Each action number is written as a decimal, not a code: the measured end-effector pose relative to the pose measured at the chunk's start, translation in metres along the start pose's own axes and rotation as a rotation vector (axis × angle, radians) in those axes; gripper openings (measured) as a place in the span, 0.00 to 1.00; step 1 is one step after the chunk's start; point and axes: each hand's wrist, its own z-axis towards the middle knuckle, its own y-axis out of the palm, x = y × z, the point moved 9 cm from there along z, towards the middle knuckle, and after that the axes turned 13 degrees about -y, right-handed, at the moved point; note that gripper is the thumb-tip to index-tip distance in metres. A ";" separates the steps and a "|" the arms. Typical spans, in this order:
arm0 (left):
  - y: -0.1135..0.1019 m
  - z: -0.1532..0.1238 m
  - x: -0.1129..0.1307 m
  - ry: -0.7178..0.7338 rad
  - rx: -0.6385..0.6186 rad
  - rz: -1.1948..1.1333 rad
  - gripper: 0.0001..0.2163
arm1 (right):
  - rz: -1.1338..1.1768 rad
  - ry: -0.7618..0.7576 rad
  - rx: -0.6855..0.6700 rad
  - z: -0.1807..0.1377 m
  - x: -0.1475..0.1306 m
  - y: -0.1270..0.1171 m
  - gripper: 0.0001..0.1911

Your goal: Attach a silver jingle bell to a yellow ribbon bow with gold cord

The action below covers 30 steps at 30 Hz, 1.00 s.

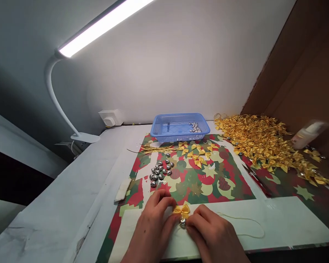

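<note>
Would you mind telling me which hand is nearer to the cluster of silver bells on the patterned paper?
Left. The left hand lies just below the silver bells; the right hand lies farther off, down and to their right.

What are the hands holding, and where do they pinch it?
Both hands, left hand and right hand, pinch a small yellow bow with a silver bell under it. The fingertips close in at the middle, from either side of the bell.

White work table [57, 204] carries patterned wrapping paper [208, 182] (red, green, cream). On the paper: blue basket [159, 129], silver bells [160, 171], loose yellow bows [197, 153], heaped gold bows [265, 140]. Lamp base [84, 137] rests at rear left.
</note>
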 end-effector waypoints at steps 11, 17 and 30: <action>0.000 -0.004 -0.002 -0.073 -0.037 -0.063 0.05 | 0.131 0.092 0.045 -0.008 0.010 -0.007 0.13; 0.000 -0.008 -0.008 -0.257 -0.212 -0.322 0.03 | 0.390 0.105 0.294 -0.002 0.006 -0.030 0.21; 0.008 -0.015 -0.012 -0.383 -0.422 -0.775 0.03 | 0.200 0.033 0.343 0.005 -0.006 -0.030 0.10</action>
